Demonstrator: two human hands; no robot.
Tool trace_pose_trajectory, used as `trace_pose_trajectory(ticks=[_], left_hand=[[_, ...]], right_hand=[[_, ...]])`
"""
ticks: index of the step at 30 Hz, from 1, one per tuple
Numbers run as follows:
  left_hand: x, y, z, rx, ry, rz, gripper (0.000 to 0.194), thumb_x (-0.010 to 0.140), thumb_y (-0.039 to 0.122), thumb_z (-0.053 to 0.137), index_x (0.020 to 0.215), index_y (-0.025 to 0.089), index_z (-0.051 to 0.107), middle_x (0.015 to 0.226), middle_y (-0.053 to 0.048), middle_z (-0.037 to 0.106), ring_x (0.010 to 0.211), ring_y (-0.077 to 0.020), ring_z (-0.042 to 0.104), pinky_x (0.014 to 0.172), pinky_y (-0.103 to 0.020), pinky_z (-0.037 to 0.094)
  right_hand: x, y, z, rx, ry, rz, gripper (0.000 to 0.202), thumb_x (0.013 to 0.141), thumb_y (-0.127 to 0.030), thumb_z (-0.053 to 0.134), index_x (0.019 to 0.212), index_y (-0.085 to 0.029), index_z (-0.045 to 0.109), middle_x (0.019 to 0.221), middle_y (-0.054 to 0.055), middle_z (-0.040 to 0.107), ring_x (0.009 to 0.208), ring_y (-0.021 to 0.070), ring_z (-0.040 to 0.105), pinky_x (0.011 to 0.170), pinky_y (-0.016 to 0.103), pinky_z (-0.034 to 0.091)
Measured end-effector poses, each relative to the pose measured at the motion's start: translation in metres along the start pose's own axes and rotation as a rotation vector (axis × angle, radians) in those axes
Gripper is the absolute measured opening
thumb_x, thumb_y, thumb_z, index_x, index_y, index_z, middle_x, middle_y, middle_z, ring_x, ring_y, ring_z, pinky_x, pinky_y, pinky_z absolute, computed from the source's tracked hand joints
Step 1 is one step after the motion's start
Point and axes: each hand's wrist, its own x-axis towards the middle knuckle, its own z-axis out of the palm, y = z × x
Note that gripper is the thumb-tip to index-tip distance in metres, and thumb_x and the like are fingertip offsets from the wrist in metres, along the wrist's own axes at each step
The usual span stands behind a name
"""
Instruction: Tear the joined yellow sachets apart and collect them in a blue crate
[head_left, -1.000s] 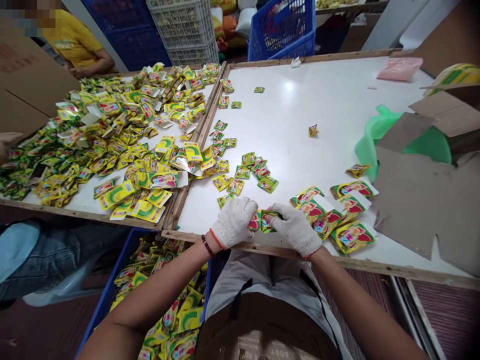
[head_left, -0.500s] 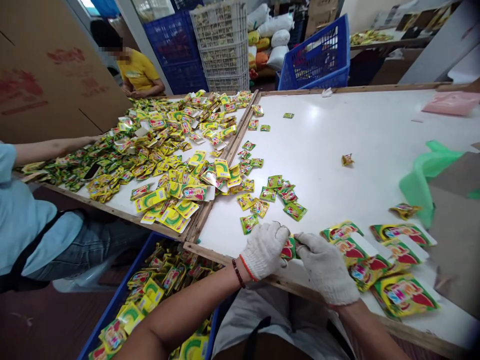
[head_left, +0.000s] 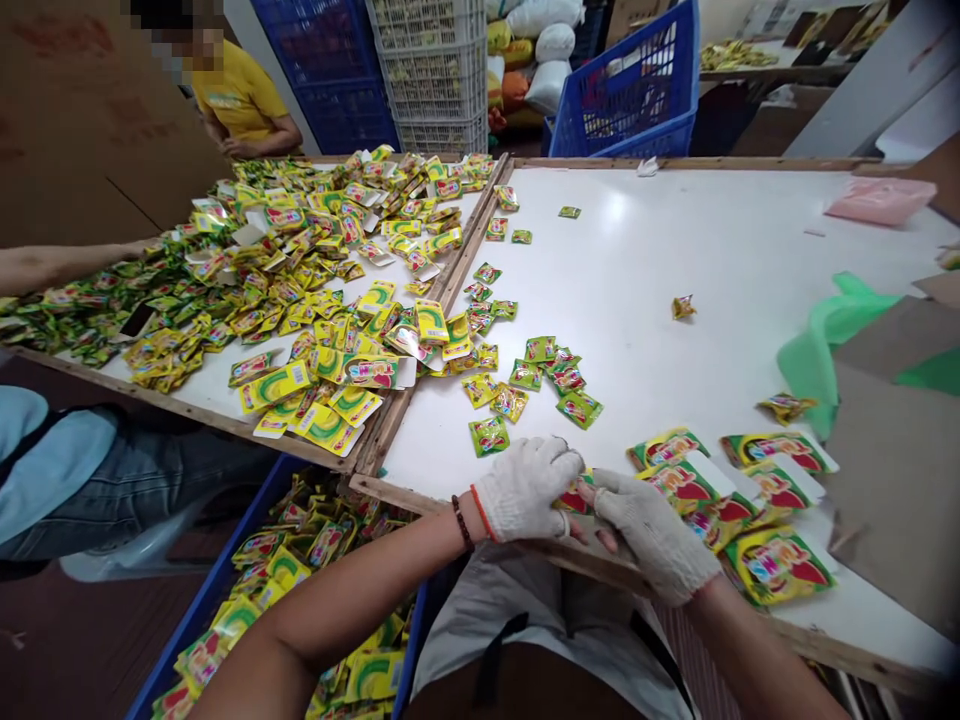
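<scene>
My left hand (head_left: 529,488), in a white knitted glove with some bare fingertips, is closed at the table's near edge. Between both hands shows a small red-and-green printed pack (head_left: 576,496), mostly covered by fingers. My right hand (head_left: 651,532), gloved too, pinches its right side. Just right of that hand lie several printed small boxes (head_left: 780,565), some with white flaps sticking out. Beyond my left hand are small green sachets (head_left: 579,408) and yellow sachets (head_left: 510,402), loose on the white table (head_left: 600,300).
A wooden strip (head_left: 450,300) divides off a big heap of boxes and sachets (head_left: 300,260) on the left. Below it stands a blue crate (head_left: 202,610) full of packs. A green plastic bag (head_left: 814,350) and cardboard (head_left: 892,450) lie right. Two other people work at the left.
The view has shifted, so the table's contents appear a little further left and higher. Both hands stay together around the pack, with fingers slightly rearranged.
</scene>
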Motion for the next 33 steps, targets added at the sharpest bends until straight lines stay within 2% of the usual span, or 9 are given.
trace_pose_trajectory(ticks=[2,4,6,9,12,18,25,29,33], left_hand=[[0.004,-0.018,-0.007,-0.054,0.091,-0.019,0.051,0.073,0.06,0.051,0.103,0.018,0.049,0.101,-0.007,0.053,0.09,-0.0215,0.051,0.079,-0.033,0.043],[0.011,-0.046,-0.016,-0.029,0.164,-0.181,0.033,0.082,0.044,0.046,0.101,0.018,0.051,0.102,-0.008,0.053,0.093,-0.0201,0.051,0.082,-0.031,0.043],[0.023,-0.074,-0.025,0.022,0.144,-0.372,0.021,0.085,0.026,0.042,0.1,0.019,0.053,0.104,-0.008,0.055,0.095,-0.019,0.052,0.082,-0.03,0.044],[0.046,-0.104,-0.034,0.048,0.044,-0.532,0.022,0.079,0.015,0.043,0.094,0.019,0.059,0.098,-0.008,0.059,0.092,-0.0207,0.056,0.078,-0.031,0.046],[0.062,-0.111,-0.033,0.036,-0.004,-0.563,0.018,0.074,0.015,0.047,0.083,0.017,0.062,0.089,-0.011,0.062,0.088,-0.0252,0.059,0.073,-0.036,0.047],[0.053,-0.104,-0.013,-0.093,0.024,-0.563,0.02,0.064,0.02,0.061,0.084,0.017,0.061,0.094,-0.013,0.059,0.093,-0.03,0.057,0.078,-0.041,0.045],[0.024,-0.11,-0.001,-0.54,0.275,-0.624,0.013,0.072,0.025,0.059,0.082,0.017,0.057,0.082,-0.005,0.061,0.085,-0.0215,0.058,0.077,-0.034,0.047],[0.006,-0.11,0.004,-0.902,0.367,-0.661,0.023,0.078,0.02,0.051,0.1,0.014,0.053,0.09,-0.006,0.063,0.075,-0.0143,0.061,0.065,-0.026,0.052],[-0.011,-0.106,0.011,-1.192,0.436,-0.712,0.019,0.078,0.022,0.054,0.095,0.013,0.056,0.095,-0.007,0.064,0.074,-0.0135,0.063,0.061,-0.024,0.053]], right_hand=[[0.002,0.004,-0.017,-0.226,0.144,-0.04,0.021,0.074,-0.039,0.05,0.064,-0.022,0.058,0.046,-0.003,0.054,0.04,0.013,0.046,0.04,0.023,0.031],[0.005,-0.001,-0.034,-0.503,0.297,-0.09,0.012,0.066,-0.03,0.057,0.071,-0.023,0.064,0.066,0.002,0.064,0.057,0.019,0.057,0.051,0.028,0.04],[0.015,-0.013,-0.043,-0.701,0.398,-0.172,0.023,0.062,-0.025,0.06,0.084,-0.022,0.067,0.086,0.008,0.066,0.074,0.024,0.06,0.063,0.032,0.044],[0.055,-0.041,-0.033,-0.821,0.444,-0.365,0.023,0.074,-0.024,0.052,0.093,-0.021,0.065,0.094,0.009,0.062,0.085,0.0229,0.058,0.074,0.031,0.043],[0.114,-0.062,-0.008,-0.896,0.291,-0.381,0.023,0.082,-0.019,0.044,0.084,-0.021,0.066,0.087,0.007,0.062,0.087,0.02,0.057,0.076,0.028,0.041],[0.189,-0.066,0.013,-0.924,0.295,-0.241,0.026,0.074,-0.02,0.057,0.099,-0.013,0.06,0.106,0.017,0.055,0.091,0.0257,0.056,0.073,0.032,0.042],[0.174,-0.055,0.007,-0.87,0.316,-0.139,0.034,0.065,-0.024,0.066,0.097,-0.014,0.057,0.11,0.017,0.054,0.088,0.0258,0.058,0.071,0.032,0.043],[0.154,-0.045,0.006,-0.749,0.272,-0.156,0.037,0.063,-0.022,0.067,0.098,-0.017,0.056,0.088,0.008,0.062,0.08,0.0215,0.058,0.066,0.027,0.042],[0.12,-0.04,0.002,-0.594,0.144,-0.217,0.014,0.072,-0.027,0.057,0.081,-0.016,0.059,0.067,0.001,0.059,0.065,0.0148,0.057,0.056,0.021,0.042]])
